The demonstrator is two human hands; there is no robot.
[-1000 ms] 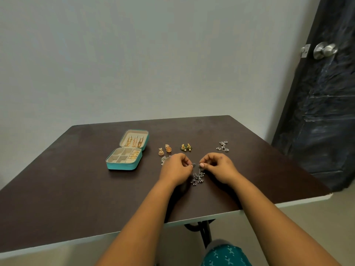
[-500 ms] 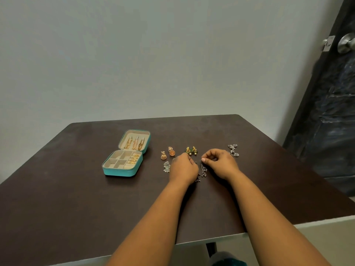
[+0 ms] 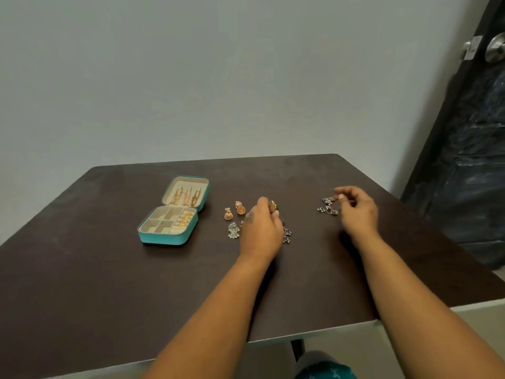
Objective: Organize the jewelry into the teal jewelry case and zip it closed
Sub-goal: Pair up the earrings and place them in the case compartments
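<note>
The teal jewelry case (image 3: 153,237) lies open at the table's left, with gold earrings hung in its lid (image 3: 203,191) and more in its right compartments. My left hand (image 3: 261,231) curls over the green and gold earrings (image 3: 274,205), thumb and forefinger pinching one. My right hand (image 3: 358,212) is out to the right, its fingertips pinching at the silver earrings (image 3: 328,207). Dark beaded earrings (image 3: 287,236) lie on the table beside my left hand. Two orange-gold jhumkas (image 3: 234,212) and a silver fan earring (image 3: 233,230) lie between the case and that hand.
The dark brown table (image 3: 82,283) stands against a pale wall. A dark door (image 3: 470,160) with a metal knob is at the right. The table's near edge runs just under my forearms.
Both hands have left the dark beaded earrings, which now lie on the table. My left hand moved up to the green and gold earrings, and my right hand swung right to the silver ones.
</note>
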